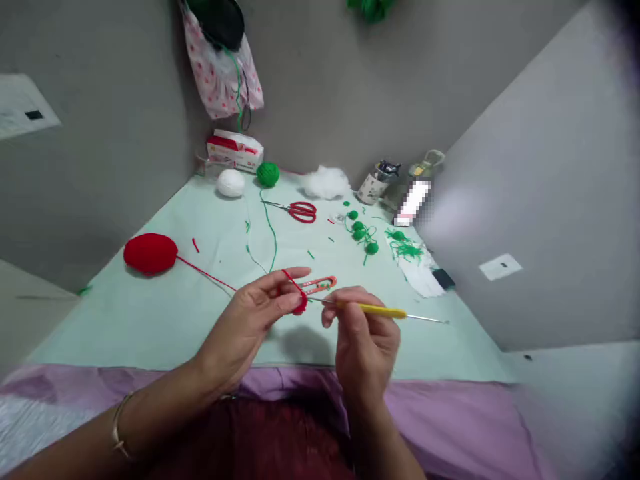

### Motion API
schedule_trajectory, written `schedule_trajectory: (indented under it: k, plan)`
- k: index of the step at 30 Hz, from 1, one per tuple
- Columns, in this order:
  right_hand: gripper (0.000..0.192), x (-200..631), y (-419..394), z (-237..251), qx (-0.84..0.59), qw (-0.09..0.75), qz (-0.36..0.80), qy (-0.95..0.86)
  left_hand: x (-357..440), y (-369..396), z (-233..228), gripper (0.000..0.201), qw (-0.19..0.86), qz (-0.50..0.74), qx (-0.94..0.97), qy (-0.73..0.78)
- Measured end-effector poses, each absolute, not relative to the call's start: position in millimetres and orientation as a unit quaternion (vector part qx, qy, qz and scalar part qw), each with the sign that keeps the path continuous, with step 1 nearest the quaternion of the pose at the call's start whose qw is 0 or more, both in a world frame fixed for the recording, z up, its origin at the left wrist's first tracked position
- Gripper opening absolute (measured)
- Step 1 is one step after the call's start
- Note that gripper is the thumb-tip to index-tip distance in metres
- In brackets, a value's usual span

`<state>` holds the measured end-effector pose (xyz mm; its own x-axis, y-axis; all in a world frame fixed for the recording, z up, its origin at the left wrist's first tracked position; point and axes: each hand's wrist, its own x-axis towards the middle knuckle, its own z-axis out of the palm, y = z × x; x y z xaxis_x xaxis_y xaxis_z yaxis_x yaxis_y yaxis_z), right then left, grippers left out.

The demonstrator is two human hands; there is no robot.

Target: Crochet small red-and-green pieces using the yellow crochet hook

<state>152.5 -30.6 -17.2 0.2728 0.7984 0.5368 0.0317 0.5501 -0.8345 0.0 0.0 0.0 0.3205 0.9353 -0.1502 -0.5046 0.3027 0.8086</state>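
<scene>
The left hand (260, 310) pinches a small round red crocheted piece (300, 305) between thumb and fingertips, closed snugly on it, with a strand of red yarn (205, 273) looped over the forefinger. The right hand (363, 340) is closed around the yellow-handled metal crochet hook (380, 311), held like a pen; its tip meets the red piece, though I cannot quite make out whether the hook sits inside a stitch. Both hands hover just above the near edge of the pale green table (125, 320), over a purple cloth (450, 413) on the person's lap.

Just behind the fingers lies a small orange clip-like tool (320, 285). The red strand runs left across the table to a flat red ball of yarn (150, 253). Farther back lie red-handled scissors (300, 211), a green ball of yarn (268, 174), a white ball of yarn (231, 183) and a tuft of white stuffing (327, 182). To the right sit several small green crocheted balls (360, 230) and green yarn scraps (406, 248).
</scene>
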Motion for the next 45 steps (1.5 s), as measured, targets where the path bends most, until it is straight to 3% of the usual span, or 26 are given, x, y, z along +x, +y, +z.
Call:
schedule_trajectory:
  k: [3,6,8,11,14,19,26,36,45]
  plan:
    - [0.026,148,-30,-28,-0.427,0.618,0.082,-0.655,4,-4,-3,0.044,0.741,0.501,0.33,0.302]
    - [0.033,150,-29,-33,-0.427,0.585,-0.01,-0.689,3,-2,-5,0.044,0.801,0.443,0.286,0.282]
    - [0.028,154,-27,-31,-0.425,0.625,0.039,-0.654,-1,2,-6,0.034,0.837,0.397,0.256,0.276]
    - [0.02,157,-25,-23,-0.413,0.7,0.202,-0.547,-7,7,-8,0.025,0.838,0.391,0.254,0.283]
    - [0.018,154,-24,-20,-0.383,0.698,0.316,-0.516,-7,6,-9,0.025,0.801,0.412,0.312,0.302]
    - [0.016,150,-25,-25,-0.413,0.668,0.296,-0.544,-5,1,-7,0.028,0.751,0.424,0.403,0.308]
    - [0.013,153,-22,-28,-0.372,0.704,0.394,-0.46,-9,4,-2,0.036,0.751,0.44,0.36,0.336]
    - [0.016,154,-27,-30,-0.363,0.71,0.338,-0.501,-2,4,-4,0.034,0.731,0.465,0.367,0.34]
    - [0.03,159,-37,-22,-0.389,0.647,0.155,-0.637,-4,2,-5,0.035,0.704,0.468,0.418,0.333]
